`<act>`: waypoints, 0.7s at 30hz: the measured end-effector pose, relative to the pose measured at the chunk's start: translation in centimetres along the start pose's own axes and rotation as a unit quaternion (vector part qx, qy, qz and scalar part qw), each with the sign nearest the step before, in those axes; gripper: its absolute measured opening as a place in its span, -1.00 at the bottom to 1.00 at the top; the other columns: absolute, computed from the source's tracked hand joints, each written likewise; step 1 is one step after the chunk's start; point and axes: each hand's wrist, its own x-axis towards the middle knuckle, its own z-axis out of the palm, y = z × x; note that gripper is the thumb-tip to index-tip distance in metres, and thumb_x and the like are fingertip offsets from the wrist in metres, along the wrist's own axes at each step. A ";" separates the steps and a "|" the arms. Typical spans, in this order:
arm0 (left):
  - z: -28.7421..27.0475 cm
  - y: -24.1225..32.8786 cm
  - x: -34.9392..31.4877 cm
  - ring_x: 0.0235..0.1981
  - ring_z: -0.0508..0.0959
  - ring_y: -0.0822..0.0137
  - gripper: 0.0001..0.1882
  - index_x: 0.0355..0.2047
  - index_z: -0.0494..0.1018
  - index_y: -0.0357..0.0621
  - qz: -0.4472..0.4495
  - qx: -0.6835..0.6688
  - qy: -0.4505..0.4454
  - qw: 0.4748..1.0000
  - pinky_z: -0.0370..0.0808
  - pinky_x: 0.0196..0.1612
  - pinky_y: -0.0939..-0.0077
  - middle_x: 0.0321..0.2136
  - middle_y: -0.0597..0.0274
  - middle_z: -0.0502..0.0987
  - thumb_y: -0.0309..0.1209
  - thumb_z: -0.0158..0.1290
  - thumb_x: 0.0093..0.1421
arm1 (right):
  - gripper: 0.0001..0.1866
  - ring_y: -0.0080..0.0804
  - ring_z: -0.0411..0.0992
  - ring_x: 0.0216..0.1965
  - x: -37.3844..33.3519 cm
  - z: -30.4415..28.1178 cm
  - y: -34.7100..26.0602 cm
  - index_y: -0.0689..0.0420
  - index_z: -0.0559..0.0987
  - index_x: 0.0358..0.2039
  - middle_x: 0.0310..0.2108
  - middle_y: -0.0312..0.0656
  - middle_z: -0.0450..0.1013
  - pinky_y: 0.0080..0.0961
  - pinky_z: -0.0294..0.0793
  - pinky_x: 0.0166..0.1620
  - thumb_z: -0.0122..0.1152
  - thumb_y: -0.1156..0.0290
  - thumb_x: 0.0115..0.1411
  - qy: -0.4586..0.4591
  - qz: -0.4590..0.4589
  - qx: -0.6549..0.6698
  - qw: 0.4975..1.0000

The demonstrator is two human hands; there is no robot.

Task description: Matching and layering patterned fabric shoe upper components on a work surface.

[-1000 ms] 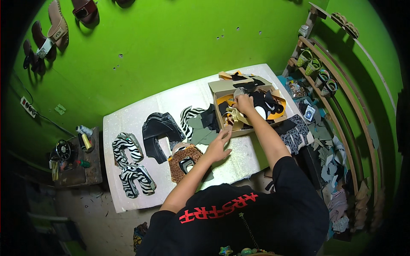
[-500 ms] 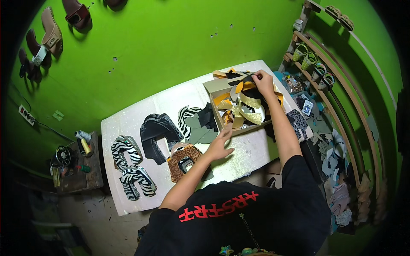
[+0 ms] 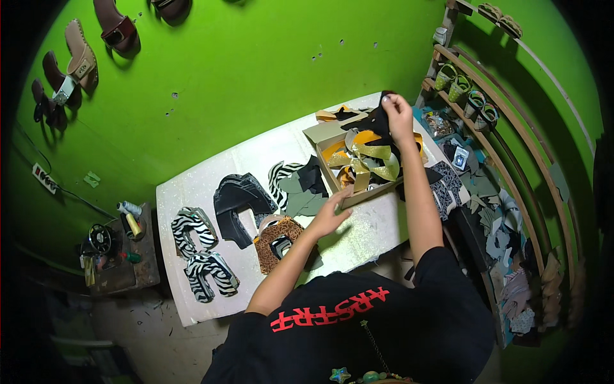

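Black scrap (image 3: 382,120) — between the right fingers (image 3: 395,100)

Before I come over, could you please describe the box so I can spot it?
On the white table before the green wall, go to the right-hand end. There, by the left hand, sits an open cardboard box. Unlike the zebra-print pieces to its left, it has raised walls and holds a jumble of gold, orange and black scraps.
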 end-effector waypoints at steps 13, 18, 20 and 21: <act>-5.5 7.7 -0.7 -0.24 0.41 0.45 -0.55 -0.03 0.24 -0.29 -0.024 -0.357 0.182 0.916 0.35 -0.16 0.61 -0.19 0.18 0.39 -0.26 -0.03 0.14 | -0.82 -0.14 0.08 0.01 -15.4 4.9 -5.0 0.10 0.55 -0.40 -0.04 -0.16 0.24 -0.27 0.04 0.09 0.12 0.40 -0.07 -0.264 -0.118 -0.144 0.947; -6.2 7.0 -2.6 -0.63 0.24 0.59 -0.76 -0.37 0.39 -0.21 -0.106 -0.350 0.133 0.921 0.21 -0.55 0.70 -0.63 0.46 0.31 -0.26 -0.07 0.14 | -0.75 -0.14 0.08 0.05 -16.9 4.0 -3.6 0.10 0.51 -0.29 0.02 -0.14 0.21 -0.28 0.03 0.11 0.12 0.39 -0.05 -0.307 -0.136 -0.185 0.924; -6.8 5.5 -3.4 -0.62 0.18 0.58 -0.82 -0.48 0.30 -0.12 -0.161 -0.324 -0.014 0.932 0.12 -0.54 0.68 -0.63 0.46 0.23 -0.30 -0.14 0.15 | -0.62 -0.22 0.13 0.06 -17.2 3.9 -2.4 0.09 0.41 -0.14 0.03 -0.14 0.20 -0.34 0.06 0.11 0.15 0.39 -0.04 -0.312 -0.021 -0.037 0.949; -6.6 5.8 -3.8 -0.65 0.11 0.59 -0.81 -0.58 0.18 -0.06 -0.182 -0.295 -0.039 0.937 0.08 -0.56 0.68 -0.68 0.48 0.15 -0.31 -0.17 0.14 | -0.50 -0.33 0.18 0.05 -17.7 3.9 -1.9 0.09 0.31 -0.06 0.01 -0.15 0.23 -0.41 0.10 0.10 0.20 0.43 -0.07 -0.327 0.036 0.032 0.944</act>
